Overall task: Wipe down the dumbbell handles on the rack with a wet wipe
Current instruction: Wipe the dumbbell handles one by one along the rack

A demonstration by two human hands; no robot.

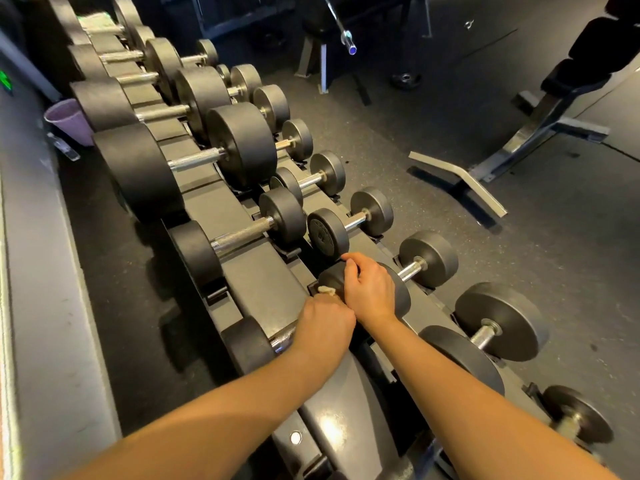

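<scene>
The left hand (323,322) is curled round a dumbbell handle (284,338) on the rack (263,271), with the wipe (326,290) bunched inside its grip. The right hand (369,292) grips the next dumbbell (427,258) (steadying, probably). A wipe this crumpled could skip the handle's grooves.

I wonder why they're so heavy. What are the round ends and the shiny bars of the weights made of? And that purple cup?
The round ends look like black rubber or coated metal: dull, no shine. The bars look like steel, probably chromed: silvery, bright glints, rough crisscross grip. The purple cup looks like plastic, maybe paper; too blurry to tell.
</scene>
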